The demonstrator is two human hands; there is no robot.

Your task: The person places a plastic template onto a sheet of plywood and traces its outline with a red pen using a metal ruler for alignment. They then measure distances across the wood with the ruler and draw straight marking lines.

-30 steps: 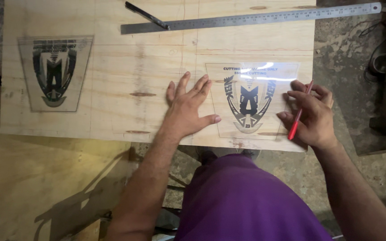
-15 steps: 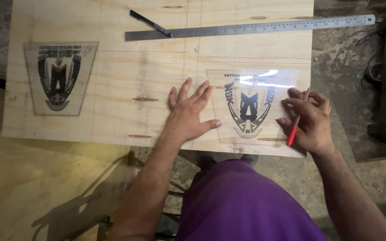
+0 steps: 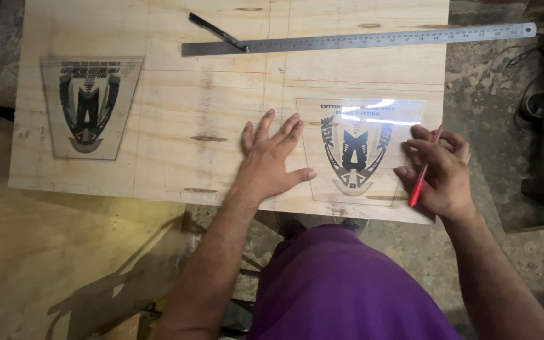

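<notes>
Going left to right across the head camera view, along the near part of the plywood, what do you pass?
Left clear template sheet → left hand, flat on the plywood board → right clear template sheet → right hand holding a red pencil.

A workshop — a raw plywood sheet (image 3: 221,113) with pencilled layout lines, a long steel ruler (image 3: 360,41), and a rough, stained concrete floor (image 3: 505,245).

Steel ruler (image 3: 360,40) and black pen (image 3: 218,32) along top edge; second template (image 3: 89,107) far left.
</notes>
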